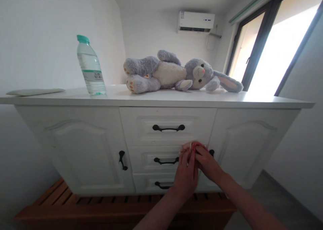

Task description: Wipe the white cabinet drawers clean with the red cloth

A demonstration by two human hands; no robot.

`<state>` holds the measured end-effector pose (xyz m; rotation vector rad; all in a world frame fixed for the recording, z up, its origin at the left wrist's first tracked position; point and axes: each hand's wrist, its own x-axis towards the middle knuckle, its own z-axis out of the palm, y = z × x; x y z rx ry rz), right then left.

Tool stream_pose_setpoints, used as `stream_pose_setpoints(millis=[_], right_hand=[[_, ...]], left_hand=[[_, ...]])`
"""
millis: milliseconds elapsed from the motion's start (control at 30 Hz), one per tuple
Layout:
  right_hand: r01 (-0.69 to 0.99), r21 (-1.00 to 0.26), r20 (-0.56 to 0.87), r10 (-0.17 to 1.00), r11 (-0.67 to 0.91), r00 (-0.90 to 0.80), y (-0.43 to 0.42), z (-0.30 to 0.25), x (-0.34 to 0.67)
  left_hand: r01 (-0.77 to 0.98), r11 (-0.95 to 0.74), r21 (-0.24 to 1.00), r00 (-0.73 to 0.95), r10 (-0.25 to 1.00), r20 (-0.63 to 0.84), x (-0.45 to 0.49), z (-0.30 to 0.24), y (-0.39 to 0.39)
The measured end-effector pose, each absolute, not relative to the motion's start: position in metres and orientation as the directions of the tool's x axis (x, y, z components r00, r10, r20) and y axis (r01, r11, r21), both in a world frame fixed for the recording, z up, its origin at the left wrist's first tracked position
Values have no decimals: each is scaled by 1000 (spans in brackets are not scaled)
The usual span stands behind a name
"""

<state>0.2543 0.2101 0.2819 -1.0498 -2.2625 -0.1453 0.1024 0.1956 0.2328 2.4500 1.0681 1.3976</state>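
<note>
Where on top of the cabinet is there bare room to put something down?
Bare patches: between the flat pad and the water bottle, and the front strip of the cabinet top right of the stuffed rabbit. The middle, around the rabbit, is crowded.

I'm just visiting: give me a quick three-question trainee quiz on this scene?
1. True or false: the water bottle is lying on its side.
2. What do both hands, left hand and right hand, hold together?
A. a red-and-white object
B. a drawer handle
C. the plush rabbit
3. What rests on the cabinet top to the right of the bottle?

Key: 1 false, it stands upright. 2 A. 3 the plush rabbit.
</note>
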Motion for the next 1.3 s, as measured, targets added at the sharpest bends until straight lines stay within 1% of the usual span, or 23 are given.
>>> stream_pose_setpoints(millis=[133, 233, 300, 400, 467, 567, 633, 733, 900, 1000, 1067, 1133, 1200, 1233, 1300], right_hand=[[760, -210, 619, 685, 614, -383, 204, 258, 275], [755, -266, 629, 701, 600, -336, 202, 230, 281], [745, -324, 608, 731, 583, -308, 200, 210, 282], [749, -399, 535, 798, 529, -278, 197, 179, 277], [779, -409, 480, 838, 475, -259, 196, 160, 269], [827, -376, 427, 870, 418, -246, 195, 140, 254], [846, -348, 414, 876, 404, -247, 195, 135, 242], [837, -322, 412, 862, 442, -296, 198, 133, 216], [762, -312, 403, 806, 567, -434, 217, 121, 124], [744, -292, 382, 787, 601, -485, 232, 112, 53], [726, -289, 361, 774, 623, -520, 238, 115, 15], [696, -281, 350, 746, 661, -567, 241, 131, -11], [671, -266, 361, 717, 692, -597, 241, 158, -25], [663, -253, 384, 702, 705, -600, 239, 174, -28], [653, -198, 478, 653, 731, -587, 235, 209, -28]], left_hand=[[488, -753, 442, 390, 641, 661, 127, 219, 202], [473, -740, 479, 470, 672, 573, 134, 201, 202], [466, -712, 526, 504, 702, 504, 136, 188, 198], [469, -646, 602, 506, 756, 416, 132, 164, 190], [476, -602, 641, 506, 784, 360, 125, 146, 186], [491, -530, 691, 506, 819, 269, 109, 122, 183], [491, -498, 714, 493, 835, 244, 99, 112, 181], [494, -442, 749, 402, 880, 254, 79, 106, 174], [529, -289, 798, 91, 954, 285, 10, 100, 160], [529, -235, 815, -103, 936, 337, -47, 90, 157], [526, -215, 823, -192, 912, 361, -80, 85, 156], [526, -187, 830, -243, 902, 357, -103, 86, 157], [532, -181, 827, -275, 887, 372, -116, 99, 159], [544, -199, 815, -286, 869, 403, -120, 109, 161], [585, -268, 766, -296, 808, 509, -122, 135, 164]])
